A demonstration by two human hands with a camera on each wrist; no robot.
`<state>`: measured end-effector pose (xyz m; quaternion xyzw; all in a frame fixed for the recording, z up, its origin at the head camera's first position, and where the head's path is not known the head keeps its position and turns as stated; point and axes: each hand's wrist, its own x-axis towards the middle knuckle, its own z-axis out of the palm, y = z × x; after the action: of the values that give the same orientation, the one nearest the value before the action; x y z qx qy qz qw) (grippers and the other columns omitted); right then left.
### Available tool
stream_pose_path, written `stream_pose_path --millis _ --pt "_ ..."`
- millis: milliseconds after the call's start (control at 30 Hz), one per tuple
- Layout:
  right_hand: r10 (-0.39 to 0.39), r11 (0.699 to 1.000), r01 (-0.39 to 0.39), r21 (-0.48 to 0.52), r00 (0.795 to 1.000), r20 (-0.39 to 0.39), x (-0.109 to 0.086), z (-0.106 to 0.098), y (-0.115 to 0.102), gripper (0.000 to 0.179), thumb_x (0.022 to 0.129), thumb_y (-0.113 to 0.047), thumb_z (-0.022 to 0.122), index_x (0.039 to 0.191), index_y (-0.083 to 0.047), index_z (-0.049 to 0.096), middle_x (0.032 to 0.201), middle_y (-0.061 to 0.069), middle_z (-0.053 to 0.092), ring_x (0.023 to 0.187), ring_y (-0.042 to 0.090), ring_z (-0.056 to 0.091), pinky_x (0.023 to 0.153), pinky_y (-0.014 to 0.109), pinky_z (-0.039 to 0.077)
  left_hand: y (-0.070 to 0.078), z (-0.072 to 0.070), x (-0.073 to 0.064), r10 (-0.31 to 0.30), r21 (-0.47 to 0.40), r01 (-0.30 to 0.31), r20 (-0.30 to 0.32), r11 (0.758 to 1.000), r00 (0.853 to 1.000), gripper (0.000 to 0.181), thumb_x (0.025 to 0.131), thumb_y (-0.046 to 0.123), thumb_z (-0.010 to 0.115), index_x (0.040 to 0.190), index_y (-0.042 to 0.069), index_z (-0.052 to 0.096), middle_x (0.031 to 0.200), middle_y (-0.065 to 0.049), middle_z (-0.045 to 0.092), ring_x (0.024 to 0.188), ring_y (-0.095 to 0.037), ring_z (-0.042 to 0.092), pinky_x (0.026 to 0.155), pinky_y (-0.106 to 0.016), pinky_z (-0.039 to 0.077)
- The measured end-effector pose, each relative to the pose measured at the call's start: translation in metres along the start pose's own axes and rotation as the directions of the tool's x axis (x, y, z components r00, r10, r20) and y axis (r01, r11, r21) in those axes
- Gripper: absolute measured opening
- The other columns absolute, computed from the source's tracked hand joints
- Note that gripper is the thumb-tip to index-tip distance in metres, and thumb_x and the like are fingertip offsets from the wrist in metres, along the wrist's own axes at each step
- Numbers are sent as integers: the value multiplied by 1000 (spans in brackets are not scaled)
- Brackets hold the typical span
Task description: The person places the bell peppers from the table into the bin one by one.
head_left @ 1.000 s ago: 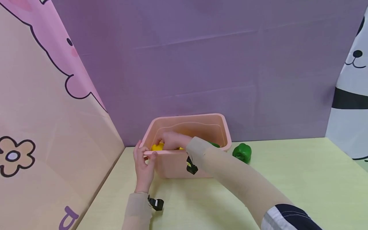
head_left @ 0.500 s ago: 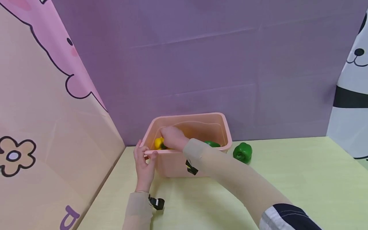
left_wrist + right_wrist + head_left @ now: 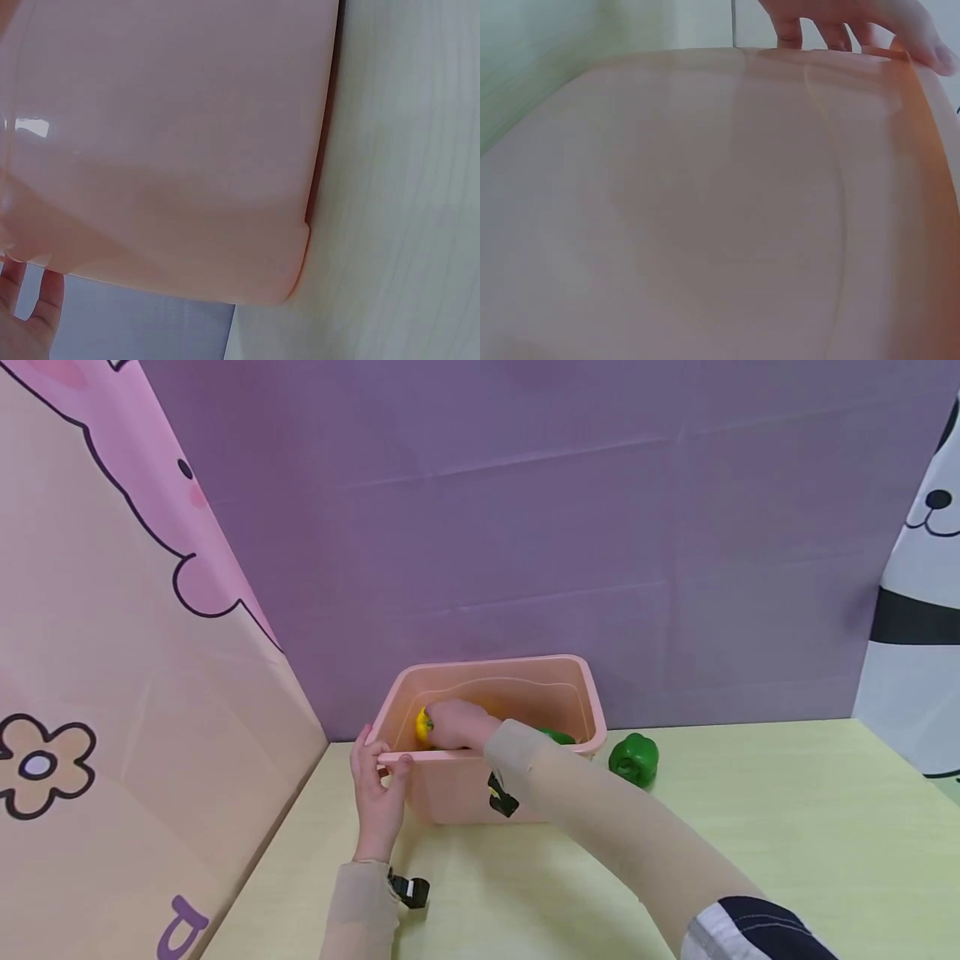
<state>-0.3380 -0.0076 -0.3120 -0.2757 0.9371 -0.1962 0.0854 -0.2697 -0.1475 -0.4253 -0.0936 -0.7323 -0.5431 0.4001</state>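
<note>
A pink plastic bin [image 3: 465,793] stands against the back wall. My left hand [image 3: 378,802] grips its near left corner, fingers and thumb over the rim; its fingertips [image 3: 51,296] also show in the left wrist view. Inside the bin, my right hand [image 3: 459,725] is beside a yellow bell pepper [image 3: 423,727] and seems to grip it, though its fingertips are hidden. A green vegetable [image 3: 558,737] lies further right in the bin, partly covered by the right forearm. The right wrist view shows mostly the bin's outer wall [image 3: 705,195], with my left hand [image 3: 847,15] above.
A green bell pepper [image 3: 634,760] sits on the pale table [image 3: 765,843] just right of the bin. Behind rises a purple backdrop [image 3: 480,527]. A printed cartoon panel [image 3: 135,693] borders the left side.
The right hand has drawn a little to the right inside the bin. The yellow bell pepper has shifted right and up with it, turning its stem. The left hand has kept its place.
</note>
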Motion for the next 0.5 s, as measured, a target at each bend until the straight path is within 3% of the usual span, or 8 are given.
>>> stream_pose_path --millis 267,433,500 --pt "20 999 -22 31 998 61 -2 -7 7 11 94 -23 62 103 -16 60 88 -2 61 80 15 58 76 26 48 1 1 0 -27 15 27 10 1000 1000 25 92 16 66 103 6 45 154 -11 24 136 -31 32 84 -37 36" --pt "-22 1000 21 20 998 51 -6 -21 13 13 94 -22 63 104 -14 62 86 0 60 78 15 58 79 25 49 1 -3 0 -66 21 66 14 998 998 25 92 10 65 104 3 45 155 -13 22 136 -35 31 87 -40 37" --pt "-30 997 26 74 998 53 -11 -29 17 14 94 -21 62 105 -13 63 86 1 59 79 16 58 79 27 50 1 -4 1 -82 24 81 17 996 997 26 92 9 64 106 1 44 155 -13 21 136 -36 30 89 -44 37"
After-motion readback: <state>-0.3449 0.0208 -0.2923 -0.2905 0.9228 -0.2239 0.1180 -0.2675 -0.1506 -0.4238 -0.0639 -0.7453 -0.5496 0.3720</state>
